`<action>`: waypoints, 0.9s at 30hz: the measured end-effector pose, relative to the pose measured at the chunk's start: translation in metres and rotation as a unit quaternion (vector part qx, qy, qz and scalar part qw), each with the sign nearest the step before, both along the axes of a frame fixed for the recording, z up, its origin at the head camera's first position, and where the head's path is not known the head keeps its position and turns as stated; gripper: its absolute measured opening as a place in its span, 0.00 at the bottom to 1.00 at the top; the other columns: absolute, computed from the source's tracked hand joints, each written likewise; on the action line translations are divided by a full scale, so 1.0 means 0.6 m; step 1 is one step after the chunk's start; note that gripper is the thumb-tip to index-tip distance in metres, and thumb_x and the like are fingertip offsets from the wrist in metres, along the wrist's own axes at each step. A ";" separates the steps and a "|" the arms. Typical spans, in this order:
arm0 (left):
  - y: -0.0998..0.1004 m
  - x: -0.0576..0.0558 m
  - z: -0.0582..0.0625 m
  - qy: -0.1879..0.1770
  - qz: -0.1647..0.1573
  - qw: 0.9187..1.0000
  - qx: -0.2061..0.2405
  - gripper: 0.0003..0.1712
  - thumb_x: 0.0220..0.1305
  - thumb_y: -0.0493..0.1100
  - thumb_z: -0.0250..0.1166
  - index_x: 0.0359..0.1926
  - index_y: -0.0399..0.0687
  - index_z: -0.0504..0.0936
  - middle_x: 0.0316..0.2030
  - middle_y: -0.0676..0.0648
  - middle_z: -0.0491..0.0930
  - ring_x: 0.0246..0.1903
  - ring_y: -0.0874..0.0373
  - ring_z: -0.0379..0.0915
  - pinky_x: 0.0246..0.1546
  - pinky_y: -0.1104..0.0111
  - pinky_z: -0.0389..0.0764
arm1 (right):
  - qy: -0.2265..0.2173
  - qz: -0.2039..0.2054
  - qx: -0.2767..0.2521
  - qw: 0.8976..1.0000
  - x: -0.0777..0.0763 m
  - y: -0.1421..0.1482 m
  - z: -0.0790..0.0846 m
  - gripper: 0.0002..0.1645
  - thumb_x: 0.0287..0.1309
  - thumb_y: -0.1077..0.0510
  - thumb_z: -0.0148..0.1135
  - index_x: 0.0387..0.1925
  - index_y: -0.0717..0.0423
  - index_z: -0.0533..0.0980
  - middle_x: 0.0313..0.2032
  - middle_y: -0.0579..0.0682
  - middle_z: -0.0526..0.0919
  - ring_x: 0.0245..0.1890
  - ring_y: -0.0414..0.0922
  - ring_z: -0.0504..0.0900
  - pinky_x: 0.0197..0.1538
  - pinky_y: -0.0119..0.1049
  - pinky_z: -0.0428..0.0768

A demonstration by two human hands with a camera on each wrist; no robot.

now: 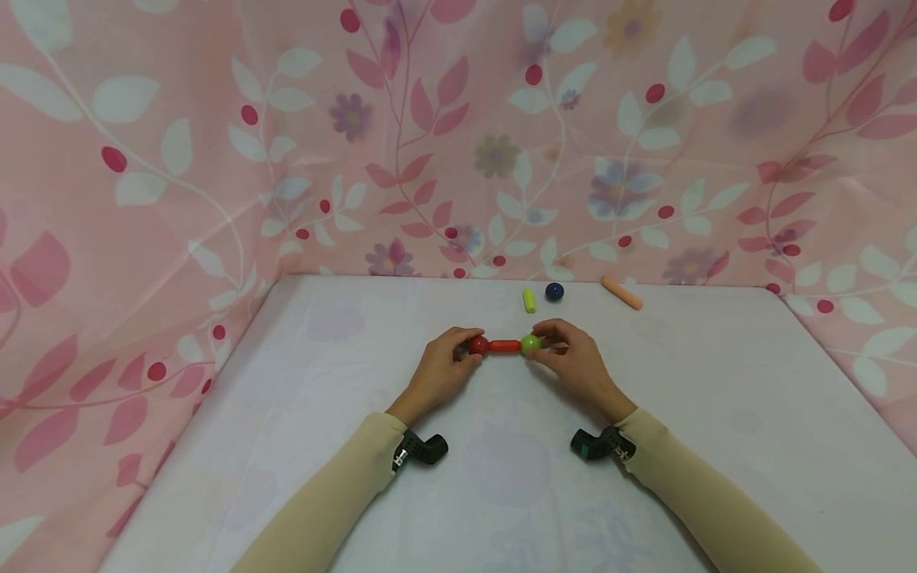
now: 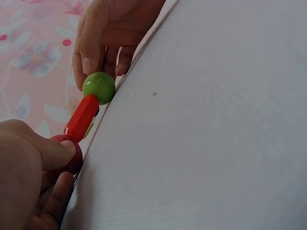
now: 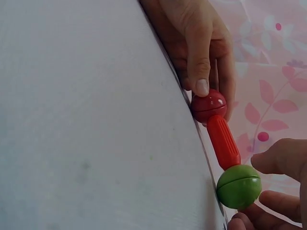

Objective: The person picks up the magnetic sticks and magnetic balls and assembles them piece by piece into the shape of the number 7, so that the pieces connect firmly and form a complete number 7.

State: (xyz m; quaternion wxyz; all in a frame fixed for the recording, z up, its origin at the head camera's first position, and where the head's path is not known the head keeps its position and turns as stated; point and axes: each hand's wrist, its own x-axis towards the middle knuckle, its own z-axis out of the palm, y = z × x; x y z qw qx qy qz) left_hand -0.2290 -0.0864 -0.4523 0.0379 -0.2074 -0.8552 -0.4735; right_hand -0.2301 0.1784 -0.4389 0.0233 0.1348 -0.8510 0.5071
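A red rod (image 1: 505, 346) joins a dark red ball (image 1: 478, 344) on the left to a green ball (image 1: 530, 344) on the right. The left hand (image 1: 444, 368) pinches the red ball, its thumb pressed against the side in the left wrist view. At the other end, the right hand (image 1: 576, 362) holds the green ball (image 3: 239, 187) between thumb and fingertips, loosely as far as the right wrist view shows. Between the two balls the ribbed rod (image 3: 223, 142) is uncovered. The joined piece lies low, at or just above the white tabletop.
Near the back edge of the white-covered table (image 1: 344, 477) lie a short yellow-green rod (image 1: 528, 300), a dark blue ball (image 1: 555, 292) and an orange rod (image 1: 622, 292). Behind the table hangs a pink floral cloth (image 1: 430, 143). Black wrist cameras are strapped at both sleeves.
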 end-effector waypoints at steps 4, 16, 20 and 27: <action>0.000 0.000 0.001 0.001 -0.002 1.000 0.000 0.25 0.69 0.33 0.69 0.66 0.40 0.80 0.55 0.48 0.81 0.48 0.56 0.78 0.50 0.63 0.80 | 0.020 -0.009 -0.011 1.000 -0.004 0.013 0.007 0.19 0.68 0.57 0.69 0.57 0.61 0.79 0.54 0.55 0.83 0.54 0.51 0.81 0.59 0.51 0.79; -0.004 -0.002 0.000 0.001 0.002 1.000 -0.003 0.25 0.70 0.34 0.69 0.66 0.41 0.80 0.56 0.48 0.80 0.48 0.55 0.77 0.50 0.63 0.79 | 0.087 -0.067 0.044 0.993 -0.041 0.067 0.034 0.16 0.68 0.61 0.68 0.54 0.63 0.81 0.51 0.57 0.85 0.52 0.52 0.83 0.53 0.51 0.81; -0.003 -0.003 -0.003 -0.004 0.003 1.000 -0.004 0.25 0.69 0.34 0.69 0.66 0.42 0.80 0.55 0.48 0.81 0.47 0.56 0.77 0.49 0.63 0.79 | 0.113 -0.091 0.061 0.988 -0.059 0.094 0.033 0.15 0.67 0.65 0.67 0.53 0.66 0.82 0.52 0.61 0.85 0.50 0.55 0.84 0.50 0.45 0.82; -0.002 -0.003 -0.005 0.001 0.004 1.000 -0.003 0.24 0.69 0.34 0.70 0.65 0.43 0.81 0.54 0.49 0.81 0.46 0.57 0.77 0.49 0.63 0.80 | 0.120 -0.121 0.088 0.981 -0.080 0.131 0.035 0.15 0.67 0.66 0.67 0.54 0.66 0.81 0.50 0.60 0.86 0.52 0.56 0.84 0.52 0.42 0.81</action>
